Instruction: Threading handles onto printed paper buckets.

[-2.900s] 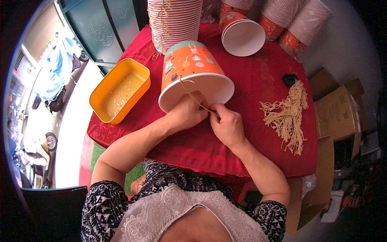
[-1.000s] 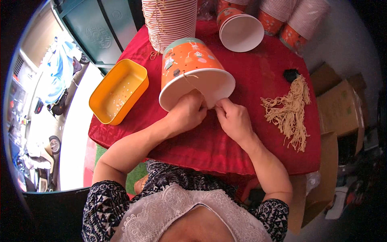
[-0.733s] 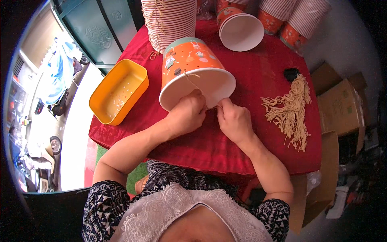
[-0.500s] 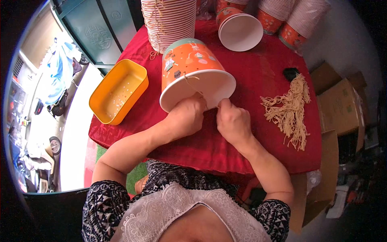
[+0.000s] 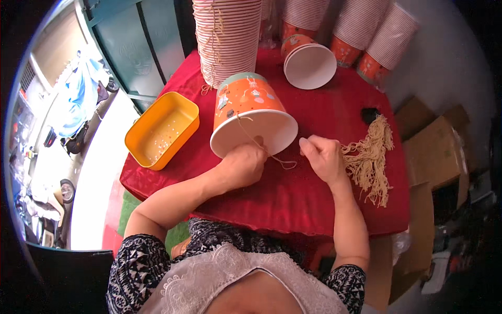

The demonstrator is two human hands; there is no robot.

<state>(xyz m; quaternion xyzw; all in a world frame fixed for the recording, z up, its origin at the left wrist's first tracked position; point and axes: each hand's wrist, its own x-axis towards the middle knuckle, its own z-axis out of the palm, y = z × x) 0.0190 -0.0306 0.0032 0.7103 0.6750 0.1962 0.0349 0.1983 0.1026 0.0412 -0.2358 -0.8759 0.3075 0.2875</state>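
Patterned orange bucket on its side, a thin cord at its rim

The largest thing around the bucket is the table (image 5: 300, 209) beneath it, covered in red cloth. Just behind the bucket stands a tall stack of nested buckets (image 5: 228, 44). The orange bucket (image 5: 250, 98) itself lies with its white mouth toward the person. It looks light and fairly stiff, probably coated paper: smooth enough to slide and easy to dent, so the rolled rim seems the surest hold.

Left of the bucket sits a yellow tray (image 5: 173, 116) holding small pale bits; well to its right lies a bundle of tan cords (image 5: 374, 162).

The left hand (image 5: 243, 165) is at the bucket's lower rim, closed, apparently on the cord; whether it also grips the rim is hidden. The right hand (image 5: 325, 157), right of the bucket, is curled with nothing visible in it.

Smallest is the cord (image 5: 249, 134), running from the bucket's upper rim across its mouth. It should be limp and soft, best pinched near its loose end.
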